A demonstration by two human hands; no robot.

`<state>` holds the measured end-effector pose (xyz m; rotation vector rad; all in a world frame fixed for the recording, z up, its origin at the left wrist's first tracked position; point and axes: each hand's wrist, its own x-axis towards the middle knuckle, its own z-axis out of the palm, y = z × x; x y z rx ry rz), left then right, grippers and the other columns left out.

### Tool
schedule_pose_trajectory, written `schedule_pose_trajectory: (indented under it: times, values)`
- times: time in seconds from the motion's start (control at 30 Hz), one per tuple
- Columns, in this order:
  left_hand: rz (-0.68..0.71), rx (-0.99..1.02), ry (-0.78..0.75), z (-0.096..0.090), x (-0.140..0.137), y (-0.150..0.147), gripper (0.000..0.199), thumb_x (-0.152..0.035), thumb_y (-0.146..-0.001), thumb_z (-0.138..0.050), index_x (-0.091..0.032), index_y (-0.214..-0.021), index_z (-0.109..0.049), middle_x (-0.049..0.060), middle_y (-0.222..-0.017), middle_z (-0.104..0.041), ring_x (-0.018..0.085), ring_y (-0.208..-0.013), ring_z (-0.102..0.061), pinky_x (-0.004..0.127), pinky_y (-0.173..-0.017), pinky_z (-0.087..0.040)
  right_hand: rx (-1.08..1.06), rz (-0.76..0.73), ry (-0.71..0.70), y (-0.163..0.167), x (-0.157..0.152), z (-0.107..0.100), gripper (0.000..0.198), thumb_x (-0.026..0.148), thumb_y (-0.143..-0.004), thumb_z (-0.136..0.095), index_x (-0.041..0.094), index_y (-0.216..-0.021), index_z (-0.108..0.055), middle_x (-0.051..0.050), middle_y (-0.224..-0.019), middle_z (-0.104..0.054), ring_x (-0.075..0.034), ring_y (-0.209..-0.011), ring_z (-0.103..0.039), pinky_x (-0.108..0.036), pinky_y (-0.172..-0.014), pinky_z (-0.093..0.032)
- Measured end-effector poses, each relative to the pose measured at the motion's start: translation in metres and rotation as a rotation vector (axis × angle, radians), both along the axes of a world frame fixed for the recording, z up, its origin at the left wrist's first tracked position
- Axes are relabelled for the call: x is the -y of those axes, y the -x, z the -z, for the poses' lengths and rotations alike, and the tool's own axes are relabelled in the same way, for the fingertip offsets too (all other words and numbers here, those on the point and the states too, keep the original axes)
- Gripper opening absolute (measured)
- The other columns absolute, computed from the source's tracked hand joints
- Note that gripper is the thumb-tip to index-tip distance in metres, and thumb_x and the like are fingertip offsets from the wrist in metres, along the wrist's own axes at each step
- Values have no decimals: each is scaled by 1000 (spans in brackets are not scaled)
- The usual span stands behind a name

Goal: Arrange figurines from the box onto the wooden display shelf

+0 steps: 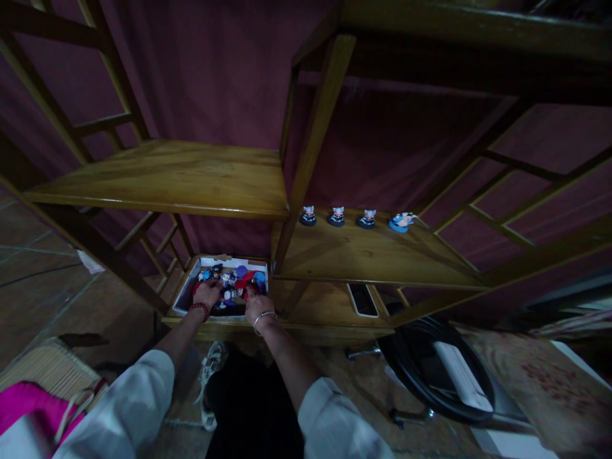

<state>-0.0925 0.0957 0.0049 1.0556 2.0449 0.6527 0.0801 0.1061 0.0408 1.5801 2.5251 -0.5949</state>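
A white cardboard box (259, 260) holds several small, colourful figurines (229, 278), some with round red, blue or purple bases. My left hand (207, 293), wearing a red bead bracelet, reaches over the left side of the box; its fingers are apart over the figurines. At the right side, my right hand (258, 304), with a silver bangle, dips into the box with bent fingers near a red piece. What the right fingertips hold, if anything, is too small and dark to make out.
Three similar figurines (336, 217) and a blue-based figurine (401, 221) stand on the right shelf (373, 255). A white-edged phone-like object (363, 299) lies below it. An upper-left shelf (172, 178) overhangs behind the box. A black chair (430, 363) stands at the right.
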Motion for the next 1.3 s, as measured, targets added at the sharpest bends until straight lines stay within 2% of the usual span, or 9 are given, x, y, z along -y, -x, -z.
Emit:
schedule_pose_trajectory:
  times: [0.1,0.23,0.37,0.5,0.63,0.73,0.87,1.13,1.3]
  values:
    - [-93,-57,-21,1,0,0,39,-42,-76,-42,-17,-101,-57,4,-65,-66,18,-70,-63,26,-61,-43,-3,-13,-20,0,0,3,50,14,-77,-41,15,-127,-35,-13,-93,-65,-21,-85,-62,-29,-71,-46]
    - [-103,-23,-77,3,-1,-3,36,-41,-75,-43,-15,-96,-58,3,-75,-67,15,-64,-63,23,-62,-43,-19,-17,-61,-1,1,8,44,15,-79,-37,19,-124,-40,-11,-90,-66,-21,-83,-62,-29,-68,-46]
    - [-52,49,-129,5,-1,-6,33,-38,-74,-43,-15,-93,-58,4,-86,-66,13,-64,-62,21,-62,-44,-20,-14,-54,-1,1,9,43,16,-80,-39,20,-123,-40,-10,-89,-66,-21,-82,-63,-28,-67,-45]
    - [38,126,-134,1,2,-12,32,-38,-72,-46,-15,-91,-59,2,-81,-67,11,-60,-60,20,-56,-43,-69,19,-78,-1,2,7,45,24,-83,-37,18,-128,-33,-10,-89,-66,-20,-82,-62,-28,-69,-44]
    - [184,240,-63,-5,4,-20,35,-39,-66,-54,-15,-92,-61,1,-73,-66,12,-57,-59,20,-50,-39,-132,42,-94,-1,4,6,51,35,-84,-39,17,-130,-26,-11,-95,-65,-20,-86,-61,-28,-71,-42]
    - [269,337,-15,-6,5,-21,39,-39,-65,-56,-15,-96,-59,2,-73,-66,13,-62,-59,20,-50,-37,-140,67,-104,-1,5,7,50,38,-84,-39,17,-128,-30,-12,-104,-61,-20,-89,-59,-28,-72,-42]
    - [281,383,-29,-5,5,-20,42,-41,-64,-56,-15,-97,-59,3,-74,-66,14,-67,-60,21,-54,-38,-158,81,-121,0,4,8,42,37,-84,-38,19,-121,-39,-11,-116,-54,-19,-93,-57,-27,-73,-41]
    - [313,441,-39,-2,5,-18,43,-36,-61,-59,-15,-98,-60,3,-73,-66,16,-70,-59,22,-54,-37,-155,128,-104,1,4,13,32,32,-82,-43,18,-111,-43,-8,-98,-62,-18,-87,-59,-26,-71,-41]
    - [277,459,-48,2,3,-19,38,-31,-61,-57,-14,-95,-61,2,-68,-65,15,-66,-59,21,-51,-36,-183,152,-115,2,5,14,32,34,-81,-44,20,-109,-45,-6,-96,-62,-16,-84,-60,-25,-71,-40]
